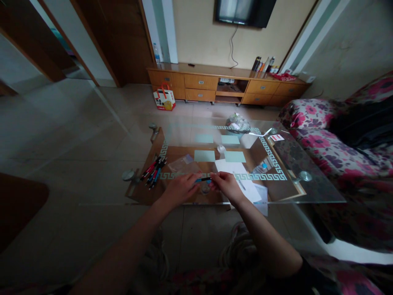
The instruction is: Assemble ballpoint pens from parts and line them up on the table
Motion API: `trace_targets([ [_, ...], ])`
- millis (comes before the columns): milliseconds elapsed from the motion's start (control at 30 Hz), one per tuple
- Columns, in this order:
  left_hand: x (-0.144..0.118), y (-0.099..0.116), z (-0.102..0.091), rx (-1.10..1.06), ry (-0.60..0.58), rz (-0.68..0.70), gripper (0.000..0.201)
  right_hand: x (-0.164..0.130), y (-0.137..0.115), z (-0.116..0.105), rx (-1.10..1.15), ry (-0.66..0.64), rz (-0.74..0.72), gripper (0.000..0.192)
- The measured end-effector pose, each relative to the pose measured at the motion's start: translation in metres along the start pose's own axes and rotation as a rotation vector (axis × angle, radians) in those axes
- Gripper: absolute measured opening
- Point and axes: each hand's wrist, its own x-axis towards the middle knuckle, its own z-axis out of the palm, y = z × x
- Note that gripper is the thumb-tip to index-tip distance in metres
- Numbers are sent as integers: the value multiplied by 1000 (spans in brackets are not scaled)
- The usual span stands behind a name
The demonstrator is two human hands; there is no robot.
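Observation:
A pen (pixel 203 179) with a blue barrel and a black section is held level between my two hands, over the near edge of the glass table (pixel 319 192). My left hand (pixel 181 186) is closed on its blue end. The fingers of my right hand (pixel 225 184) pinch its dark end, and the tip is hidden there. To the left of my left hand lies a loose pile of pens (pixel 155 171) in red, black and blue. White paper sheets (pixel 250 190) lie under and beside my right hand, with another pen (pixel 242 184) on them.
A clear plastic sleeve (pixel 183 164) lies beyond my left hand. Farther back on the table sit a plastic-lined basket (pixel 238 123) and a red-and-white card (pixel 276 138). A flowered sofa (pixel 319 143) borders the right side. A paper bag (pixel 165 99) stands before the wooden cabinet (pixel 199 82).

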Motion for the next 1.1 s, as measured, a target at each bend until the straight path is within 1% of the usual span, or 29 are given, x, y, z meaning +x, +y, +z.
trace_targets([
  [133, 2, -2, 0, 161, 37, 46, 29, 1, 3, 0, -176, -53, -49, 52],
  [267, 1, 0, 1, 274, 44, 93, 23, 6, 12, -1, -245, -55, -16, 57],
  [333, 0, 0, 2, 293, 41, 91, 22, 7, 14, -1, -281, -54, -31, 57],
  [500, -1, 1, 1, 311, 43, 83, 22, 4, 9, 0, -373, -38, -140, 55],
  [633, 1, 0, 0, 301, 45, 112, 23, 1, 5, 2, -433, -24, -160, 54],
  [900, 2, -1, 2, 281, 52, 126, 23, -1, 2, 3, -485, 6, -229, 50],
  [1000, 3, -1, 2, 261, 66, 116, 24, 0, 1, 1, -425, -22, -258, 46],
  [1100, 3, 0, 1, 267, 76, 97, 22, 3, 4, -1, -327, -84, -264, 41],
])
